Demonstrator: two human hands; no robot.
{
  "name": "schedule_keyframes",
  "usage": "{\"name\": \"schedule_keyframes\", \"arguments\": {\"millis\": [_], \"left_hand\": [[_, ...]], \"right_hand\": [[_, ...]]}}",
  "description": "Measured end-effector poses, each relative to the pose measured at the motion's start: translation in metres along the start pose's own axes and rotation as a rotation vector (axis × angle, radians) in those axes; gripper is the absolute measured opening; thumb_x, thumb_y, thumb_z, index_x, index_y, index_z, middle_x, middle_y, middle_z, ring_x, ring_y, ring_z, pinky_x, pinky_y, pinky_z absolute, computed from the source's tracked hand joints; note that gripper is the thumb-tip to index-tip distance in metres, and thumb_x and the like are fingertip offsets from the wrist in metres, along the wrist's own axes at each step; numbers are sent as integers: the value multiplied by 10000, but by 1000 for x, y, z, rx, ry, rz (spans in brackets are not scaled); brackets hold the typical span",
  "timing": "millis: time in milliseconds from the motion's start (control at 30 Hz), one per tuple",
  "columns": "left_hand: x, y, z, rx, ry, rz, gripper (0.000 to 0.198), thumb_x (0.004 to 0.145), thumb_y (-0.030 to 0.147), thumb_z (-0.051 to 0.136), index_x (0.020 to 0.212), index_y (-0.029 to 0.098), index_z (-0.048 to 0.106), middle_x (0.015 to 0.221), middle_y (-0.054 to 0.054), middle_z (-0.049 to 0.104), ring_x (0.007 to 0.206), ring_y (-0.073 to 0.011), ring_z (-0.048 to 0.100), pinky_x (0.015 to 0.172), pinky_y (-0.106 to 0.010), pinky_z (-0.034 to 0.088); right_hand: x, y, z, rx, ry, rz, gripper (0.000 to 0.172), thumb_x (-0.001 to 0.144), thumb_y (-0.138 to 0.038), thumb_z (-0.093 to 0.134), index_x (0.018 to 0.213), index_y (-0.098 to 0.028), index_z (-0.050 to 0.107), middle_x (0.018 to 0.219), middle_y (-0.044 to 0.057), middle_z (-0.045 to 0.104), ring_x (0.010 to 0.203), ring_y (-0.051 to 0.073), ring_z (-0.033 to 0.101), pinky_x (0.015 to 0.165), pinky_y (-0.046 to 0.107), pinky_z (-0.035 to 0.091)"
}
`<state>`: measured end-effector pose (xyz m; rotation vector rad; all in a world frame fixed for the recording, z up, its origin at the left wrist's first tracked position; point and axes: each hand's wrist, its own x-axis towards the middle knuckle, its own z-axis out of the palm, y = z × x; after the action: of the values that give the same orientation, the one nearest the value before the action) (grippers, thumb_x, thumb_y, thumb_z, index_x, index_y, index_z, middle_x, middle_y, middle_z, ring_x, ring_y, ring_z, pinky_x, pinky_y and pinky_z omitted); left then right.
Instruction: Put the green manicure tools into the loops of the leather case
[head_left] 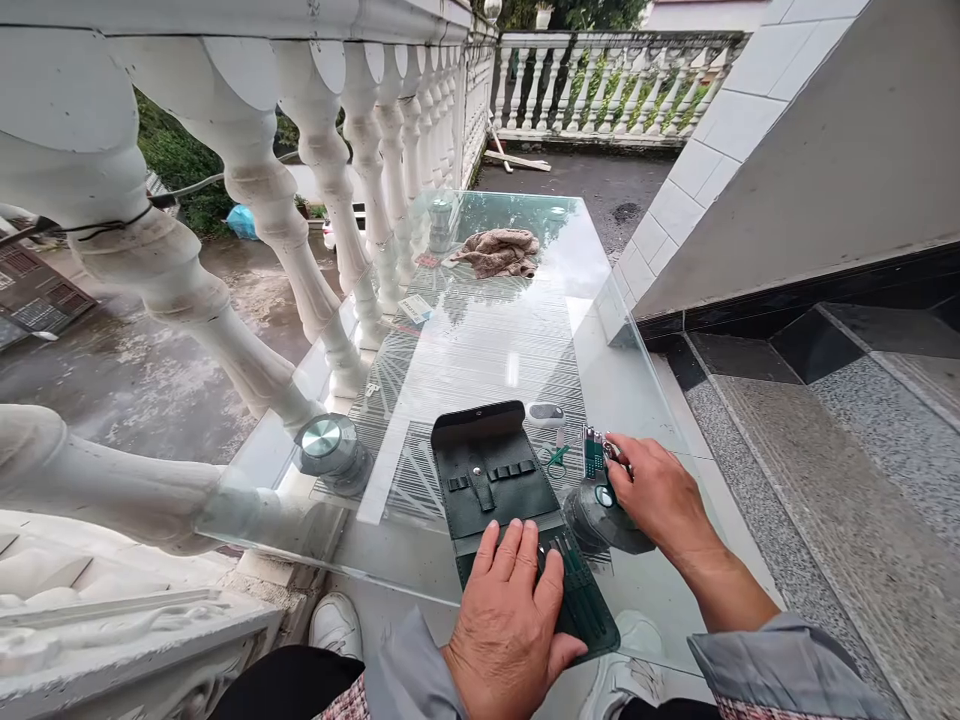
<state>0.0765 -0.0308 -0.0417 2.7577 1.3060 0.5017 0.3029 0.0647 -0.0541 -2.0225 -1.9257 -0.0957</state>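
Left hand (510, 610) nearest, palm down on the lower half of the dark green case (517, 500), over the near edge of the glass table (480, 360); fingers extended forward and slightly spread, thumb out to the right, pressing rather than grasping. Case lies unfolded, its lower end reaching about to that edge, upper flap pointing away; slim tools (577, 575) sit in the half beside the fingers. Right hand (664, 495) comes in over the right side of the table, wrist angled forward and inward, fingers bent, thumb and fingertips at the nail clippers (592, 455); closed grip or mere contact cannot be told. Room between case and clippers is narrow, with the green-handled scissors (556, 458) in it and a grey oval object (547, 411) just beyond. Below the right hand, a dark table leg (589, 520), partly covered. Left of the case, a glass stretch runs to the round metal cap (322, 437). Ahead, a longer stretch extends to the crumpled brown cloth (499, 252) near the far edge. Balustrade (289, 220) bounds the left side; steps (780, 420) rise beyond the right edge.
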Motion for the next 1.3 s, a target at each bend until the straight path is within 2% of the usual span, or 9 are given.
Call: {"name": "schedule_keyframes", "arguments": {"millis": [200,300,400,533,633,800,1033,1133,1300], "left_hand": [[0,-2,-2,31,-41,27,619,804,613,502,1213,149,513,1327,-176,480,1241,-308,436,1036,-498,319],[1,-4,-3,40,-39,44,602,810,601,506,1202,146,525,1316,-178,491,1231,-306,448,1037,-502,311],[1,-5,-3,49,-23,50,583,808,595,515,1175,143,548,1286,-180,519,1206,-306,475,1027,-509,319],[1,-5,-3,56,2,57,563,809,593,516,1143,143,570,1262,-181,541,1181,-302,501,1011,-513,340],[1,-4,-3,66,9,64,558,808,589,520,1136,142,577,1253,-183,548,1172,-304,509,1004,-512,349],[2,-4,-4,67,-4,65,555,805,585,527,1137,144,578,1262,-181,541,1182,-305,502,1007,-510,351],[1,-5,-2,69,-16,73,555,803,580,536,1143,143,578,1275,-184,529,1192,-309,491,1010,-515,346],[0,-5,-1,69,-17,73,555,803,576,539,1150,144,574,1277,-185,527,1198,-308,486,1012,-516,340],[0,-6,-6,77,-66,94,533,806,523,569,1174,138,558,1293,-186,511,1215,-314,467,1018,-523,332]], "right_hand": [[3,0,-8,122,19,109,369,767,-288,436,1066,-200,633,810,47,617,731,193,557,686,322,428],[7,2,-17,270,-26,242,355,722,-306,464,1013,-221,650,762,9,611,638,150,541,665,296,423],[10,5,-25,335,-98,357,351,689,-306,473,981,-229,653,697,-15,601,643,148,549,663,283,418],[6,4,-29,311,-235,355,337,675,-295,470,953,-235,651,670,-26,598,654,155,556,625,274,404],[-1,1,-28,251,-278,311,341,691,-276,457,975,-240,642,697,-24,604,672,155,559,618,269,396],[-9,-1,-25,173,-261,217,357,735,-266,438,1036,-226,626,759,-4,605,715,164,557,656,281,398],[-8,5,-24,104,-205,178,320,753,-259,448,1013,-224,632,815,17,619,754,176,559,672,292,396],[-8,12,-27,155,-199,200,296,744,-302,486,990,-236,637,815,10,621,700,159,557,643,283,400],[-7,37,-32,126,-72,294,291,758,-339,477,971,-222,638,851,28,630,700,166,560,634,298,408]]}}
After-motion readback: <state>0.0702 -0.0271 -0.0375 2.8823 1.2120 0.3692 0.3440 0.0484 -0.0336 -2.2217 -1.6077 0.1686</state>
